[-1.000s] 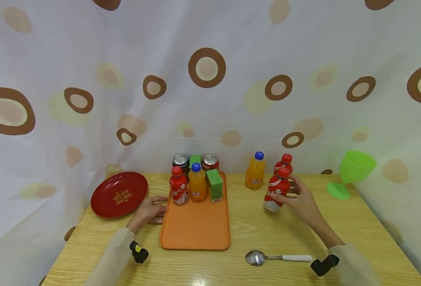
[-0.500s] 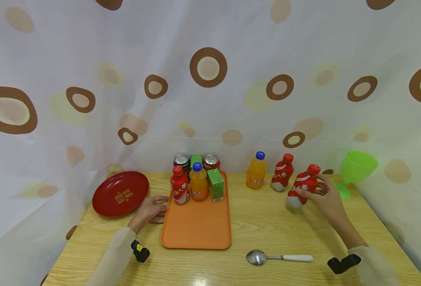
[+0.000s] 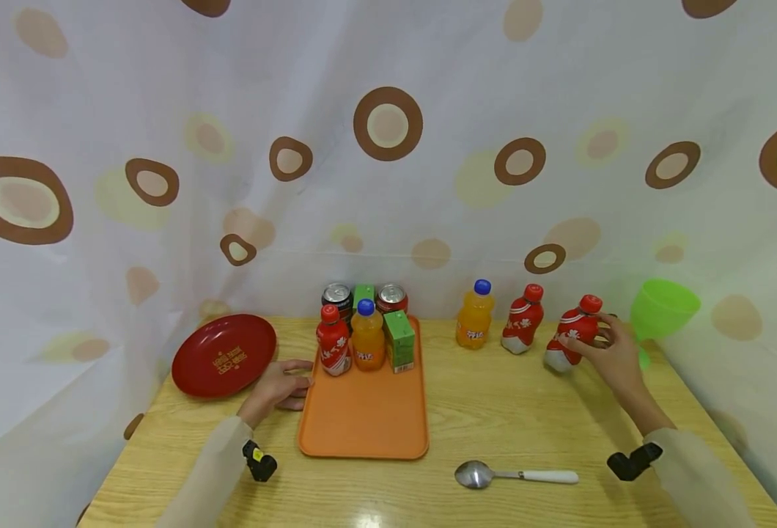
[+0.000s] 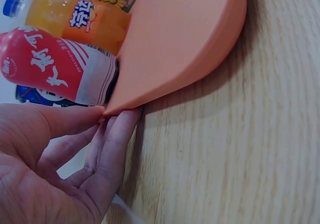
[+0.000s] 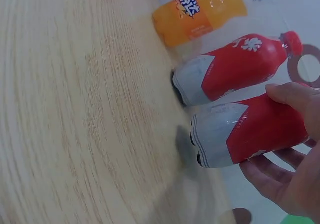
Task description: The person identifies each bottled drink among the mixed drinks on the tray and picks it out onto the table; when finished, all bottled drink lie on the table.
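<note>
My right hand (image 3: 616, 359) grips a red-capped bottle with a red and white wrapper (image 3: 572, 334), thumb on one side and fingers round the other. In the right wrist view its base (image 5: 212, 139) tilts close over the table. A matching red bottle (image 3: 523, 320) stands just left of it, then an orange soda bottle (image 3: 475, 315) with a blue cap. My left hand (image 3: 276, 389) pinches the left rim of an orange tray (image 3: 362, 422); in the left wrist view the thumb lies on top and fingers beneath. The tray bears a red bottle (image 3: 333, 341), an orange soda bottle (image 3: 367, 337) and a green drink carton (image 3: 399, 342).
Behind them on the tray are a dark can (image 3: 338, 295), a red can (image 3: 391, 296) and another green carton (image 3: 363, 295). A red plate (image 3: 225, 357) lies left. A green goblet (image 3: 664, 308) stands far right, partly behind my right hand. A white-handled spoon (image 3: 514, 476) lies in front.
My right hand has carried the red bottle rightward, away from the matching one, then slightly back toward the curtain. The left hand stays at the tray's rim.
</note>
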`<move>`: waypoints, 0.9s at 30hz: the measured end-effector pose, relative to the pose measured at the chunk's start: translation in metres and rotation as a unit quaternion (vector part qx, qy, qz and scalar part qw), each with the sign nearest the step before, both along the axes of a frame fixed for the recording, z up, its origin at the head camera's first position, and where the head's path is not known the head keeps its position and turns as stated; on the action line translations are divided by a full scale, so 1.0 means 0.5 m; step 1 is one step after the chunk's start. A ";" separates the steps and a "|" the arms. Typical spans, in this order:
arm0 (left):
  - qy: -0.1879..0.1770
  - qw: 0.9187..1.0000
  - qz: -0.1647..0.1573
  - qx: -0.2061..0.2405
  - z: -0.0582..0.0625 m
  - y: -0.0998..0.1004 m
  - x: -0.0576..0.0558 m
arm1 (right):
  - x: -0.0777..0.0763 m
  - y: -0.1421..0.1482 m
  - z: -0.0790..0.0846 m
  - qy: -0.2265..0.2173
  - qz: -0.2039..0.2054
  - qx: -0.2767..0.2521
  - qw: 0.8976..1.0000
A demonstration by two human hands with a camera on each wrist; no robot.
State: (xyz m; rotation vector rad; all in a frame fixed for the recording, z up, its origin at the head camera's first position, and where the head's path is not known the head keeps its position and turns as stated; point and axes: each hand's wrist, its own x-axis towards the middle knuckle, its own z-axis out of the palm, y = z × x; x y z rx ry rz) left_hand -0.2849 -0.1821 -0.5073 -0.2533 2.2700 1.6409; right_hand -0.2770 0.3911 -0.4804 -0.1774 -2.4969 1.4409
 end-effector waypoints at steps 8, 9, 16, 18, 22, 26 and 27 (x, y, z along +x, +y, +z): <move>-0.010 1.000 0.003 -0.011 -0.001 0.007 0.000 | -0.036 0.010 -0.047 0.027 -0.001 -0.006 1.000; -0.009 1.000 0.003 -0.011 -0.001 0.006 0.000 | -0.040 0.012 -0.051 0.034 0.004 0.002 0.999; 0.001 1.000 -0.001 -0.015 0.004 0.007 -0.002 | -0.056 0.015 -0.056 0.042 0.013 0.026 0.999; 0.001 1.000 -0.001 -0.016 0.004 0.008 -0.002 | -0.057 0.017 -0.059 0.038 0.011 0.024 0.999; 0.001 1.000 -0.001 -0.017 0.002 0.009 -0.002 | -0.057 0.021 -0.065 0.033 0.009 0.021 0.999; 0.005 1.000 0.005 -0.024 -0.001 0.009 -0.001 | -0.062 0.022 -0.069 0.042 0.017 0.026 0.999; 0.006 1.000 0.006 -0.026 -0.001 0.008 -0.001 | -0.063 0.022 -0.069 0.045 0.020 0.028 0.998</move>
